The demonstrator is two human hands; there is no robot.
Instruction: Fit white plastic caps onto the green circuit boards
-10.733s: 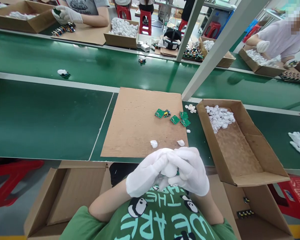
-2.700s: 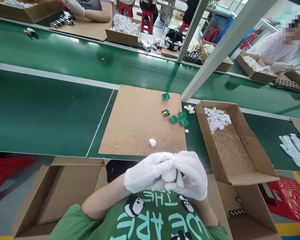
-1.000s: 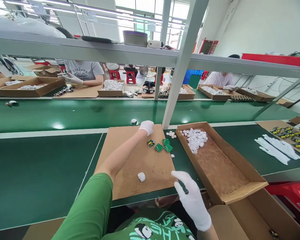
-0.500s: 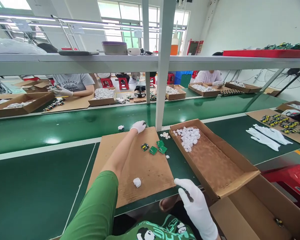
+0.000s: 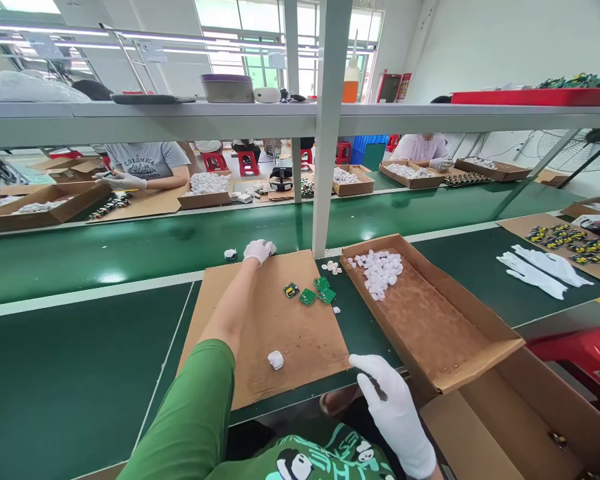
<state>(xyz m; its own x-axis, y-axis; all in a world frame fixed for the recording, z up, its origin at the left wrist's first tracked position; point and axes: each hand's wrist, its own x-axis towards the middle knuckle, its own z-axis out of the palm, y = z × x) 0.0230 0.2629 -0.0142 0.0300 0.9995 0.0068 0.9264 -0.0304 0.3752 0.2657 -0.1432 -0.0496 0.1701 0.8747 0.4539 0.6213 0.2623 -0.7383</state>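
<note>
My left hand [image 5: 260,251], in a white glove, reaches over the far edge of the cardboard sheet [image 5: 305,333] to the green belt. Its fingers are curled; a dark bit shows at the fingertips, too hidden to name. Left of it on the belt lies a white piece with a green board [image 5: 231,254]. Several green circuit boards [image 5: 307,297] and one board with yellow and black parts [image 5: 291,290] lie on the sheet. Nearer me is a crumpled-looking white piece [image 5: 275,360]. My right hand [image 5: 393,410], also gloved, hovers open and empty by the sheet's near right corner.
To the right a shallow cardboard tray [image 5: 440,333] holds many small white pieces [image 5: 380,272]. White gloves [image 5: 545,270] lie beyond it. A metal post [image 5: 325,180] and a shelf [image 5: 180,127] stand ahead. Across the belt, two people work with boxes of white parts.
My left hand has shifted left along the belt, its fingers now curled more out of sight. The white piece with the green board has also moved left. My right hand is nearly still.
</note>
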